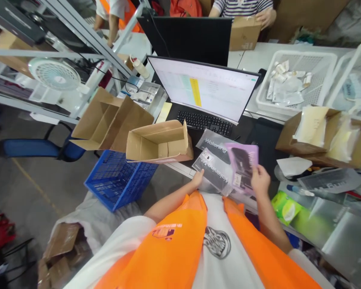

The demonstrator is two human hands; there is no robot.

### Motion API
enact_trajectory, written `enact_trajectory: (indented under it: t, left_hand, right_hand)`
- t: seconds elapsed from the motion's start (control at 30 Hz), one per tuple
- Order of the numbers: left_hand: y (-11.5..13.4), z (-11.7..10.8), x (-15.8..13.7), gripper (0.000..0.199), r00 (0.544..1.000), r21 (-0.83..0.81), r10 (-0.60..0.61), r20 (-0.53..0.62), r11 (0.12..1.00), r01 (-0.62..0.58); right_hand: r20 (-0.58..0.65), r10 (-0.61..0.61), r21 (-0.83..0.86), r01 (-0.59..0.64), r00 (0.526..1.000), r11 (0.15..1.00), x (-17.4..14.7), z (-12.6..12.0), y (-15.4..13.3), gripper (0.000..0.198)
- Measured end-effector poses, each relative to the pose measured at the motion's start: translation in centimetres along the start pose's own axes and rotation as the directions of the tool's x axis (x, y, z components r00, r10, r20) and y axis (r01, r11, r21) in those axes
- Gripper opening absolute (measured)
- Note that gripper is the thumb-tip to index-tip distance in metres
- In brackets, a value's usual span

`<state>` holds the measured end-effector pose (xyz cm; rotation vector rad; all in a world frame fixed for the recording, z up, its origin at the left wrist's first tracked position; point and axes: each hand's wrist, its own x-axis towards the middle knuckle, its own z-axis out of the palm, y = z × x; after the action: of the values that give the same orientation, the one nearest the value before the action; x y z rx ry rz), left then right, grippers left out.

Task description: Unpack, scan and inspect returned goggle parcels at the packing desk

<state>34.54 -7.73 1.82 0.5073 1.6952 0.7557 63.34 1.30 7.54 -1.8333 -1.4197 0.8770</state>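
Note:
With fingers closed on its right edge, my right hand [260, 181] holds a purple package [252, 152] with a dark window and a small white label. My left hand [197, 178] pinches the near left edge of a clear plastic bag [209, 170] printed "Wakening". A second clear "Wakening" bag [212, 140] lies just behind it on the desk. The purple package overlaps the right side of the bags. An open cardboard box [159, 142] sits left of the bags, at the desk edge.
A monitor [204, 86] and keyboard [203, 121] stand behind the bags. Left are another open carton [108, 120] and a blue crate [120, 180]. Right are cartons of plastic sleeves [327, 148] and a white basket [297, 56]. A co-worker's hand [266, 18] touches a box beyond the monitors.

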Motion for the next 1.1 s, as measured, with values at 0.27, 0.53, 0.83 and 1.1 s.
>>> enact_trajectory:
  t: [0.27,0.53,0.83,1.1]
  left_hand:
    - [4.1,-0.5,1.0,0.050,0.986,0.012,0.135,-0.102,0.991,-0.135]
    - [12.5,-4.5,-1.2,0.050,0.958,0.013,0.281,0.056,0.959,-0.283]
    - [12.4,-6.7,0.1,0.051,0.881,0.078,-0.148,0.449,0.989,0.126]
    - [5.9,-4.0,3.2,0.027,0.839,0.209,-0.368,0.402,0.929,0.307]
  right_hand:
    - [-0.207,0.048,0.237,0.003,0.977,0.971,4.5,-7.8,0.5,0.052]
    - [-0.258,0.117,0.287,-0.040,0.959,0.957,3.0,-6.7,0.4,0.050]
    - [-0.345,0.234,0.279,-0.139,0.909,0.950,1.1,-7.8,3.3,0.055]
    - [-0.284,0.233,0.176,-0.188,0.930,0.966,0.4,-7.2,6.1,0.060]
